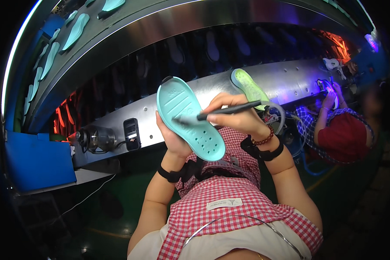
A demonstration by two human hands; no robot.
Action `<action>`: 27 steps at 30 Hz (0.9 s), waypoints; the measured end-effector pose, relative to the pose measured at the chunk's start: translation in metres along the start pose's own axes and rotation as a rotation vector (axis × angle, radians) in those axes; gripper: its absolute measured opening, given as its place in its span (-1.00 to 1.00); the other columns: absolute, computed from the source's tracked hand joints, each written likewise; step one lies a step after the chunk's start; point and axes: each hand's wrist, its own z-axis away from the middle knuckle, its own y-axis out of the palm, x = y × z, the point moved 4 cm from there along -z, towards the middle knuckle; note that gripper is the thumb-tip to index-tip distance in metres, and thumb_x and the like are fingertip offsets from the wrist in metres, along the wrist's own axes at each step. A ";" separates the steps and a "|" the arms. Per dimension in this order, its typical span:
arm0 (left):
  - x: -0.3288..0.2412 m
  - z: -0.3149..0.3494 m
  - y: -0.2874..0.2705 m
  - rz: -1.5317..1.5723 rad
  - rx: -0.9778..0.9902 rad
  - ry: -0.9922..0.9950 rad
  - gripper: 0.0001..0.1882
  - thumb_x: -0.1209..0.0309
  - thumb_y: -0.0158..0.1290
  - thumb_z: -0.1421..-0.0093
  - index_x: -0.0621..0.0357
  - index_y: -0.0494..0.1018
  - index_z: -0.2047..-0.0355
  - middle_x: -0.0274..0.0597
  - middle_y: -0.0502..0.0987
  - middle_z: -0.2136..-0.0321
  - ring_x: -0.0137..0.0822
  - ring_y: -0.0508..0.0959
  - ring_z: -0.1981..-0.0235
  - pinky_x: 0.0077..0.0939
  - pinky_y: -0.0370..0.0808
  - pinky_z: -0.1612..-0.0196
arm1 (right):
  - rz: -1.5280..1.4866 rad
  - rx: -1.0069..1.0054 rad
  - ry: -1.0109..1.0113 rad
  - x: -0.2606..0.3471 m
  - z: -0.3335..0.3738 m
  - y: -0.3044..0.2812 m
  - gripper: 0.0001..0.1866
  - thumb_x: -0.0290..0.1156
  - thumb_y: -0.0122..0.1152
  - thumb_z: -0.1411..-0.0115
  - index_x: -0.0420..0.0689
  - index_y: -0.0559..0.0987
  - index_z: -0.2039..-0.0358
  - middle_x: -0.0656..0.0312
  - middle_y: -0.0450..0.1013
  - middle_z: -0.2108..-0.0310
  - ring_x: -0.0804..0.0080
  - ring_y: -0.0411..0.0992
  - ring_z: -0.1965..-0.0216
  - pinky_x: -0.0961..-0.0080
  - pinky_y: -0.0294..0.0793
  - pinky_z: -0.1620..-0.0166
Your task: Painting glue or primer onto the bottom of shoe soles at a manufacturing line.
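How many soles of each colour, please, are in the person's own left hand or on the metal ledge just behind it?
Teal sole, in the left hand: 1
Lime-green sole, on the ledge: 1
Total: 2

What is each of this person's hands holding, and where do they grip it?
The left hand cups a teal shoe sole from behind, along its left edge. The right hand pinches a dark pen-like tool near its middle.

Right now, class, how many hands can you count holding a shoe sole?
2: the left hand grips the teal rubber sole; a co-worker's hand at far right holds a glowing sole. Others may be hidden.
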 end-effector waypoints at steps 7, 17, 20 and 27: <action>-0.025 -0.010 -0.004 -0.257 -0.089 0.347 -0.15 -0.31 -0.61 -0.06 0.16 0.26 0.04 0.03 0.44 0.33 -0.08 0.47 0.40 -0.23 0.46 0.33 | 0.011 -0.011 -0.113 0.010 0.008 -0.004 -0.80 -0.54 0.28 0.12 -0.17 0.60 0.38 0.17 0.48 0.43 0.48 0.41 0.34 0.58 0.38 0.21; -0.045 -0.004 0.023 -0.309 0.042 0.493 -0.10 -0.36 -0.66 -0.04 0.14 0.23 0.02 0.01 0.44 0.38 -0.13 0.49 0.42 -0.23 0.48 0.33 | 0.017 -0.011 -0.135 -0.006 0.017 -0.012 -0.77 -0.63 0.24 0.09 -0.23 0.56 0.33 0.15 0.45 0.33 0.43 0.42 0.28 0.59 0.41 0.19; -0.050 -0.002 0.027 -0.301 0.116 0.475 -0.11 -0.36 -0.60 -0.04 0.14 0.24 0.00 0.06 0.42 0.31 -0.09 0.46 0.40 -0.20 0.43 0.29 | 0.006 0.201 -0.260 -0.007 0.022 0.000 -0.79 -0.62 0.22 0.07 -0.24 0.56 0.33 0.10 0.46 0.28 0.42 0.42 0.22 0.54 0.41 0.13; -0.041 -0.001 0.028 -0.079 -0.084 0.326 -0.21 -0.25 -0.44 -0.12 0.17 0.18 -0.07 0.09 0.36 0.09 -0.03 0.41 0.13 -0.11 0.34 0.05 | -0.696 -0.028 0.070 -0.030 0.028 0.001 -0.84 -0.57 0.18 -0.01 -0.31 0.53 0.34 0.06 0.47 0.29 0.37 0.47 0.28 0.51 0.47 0.12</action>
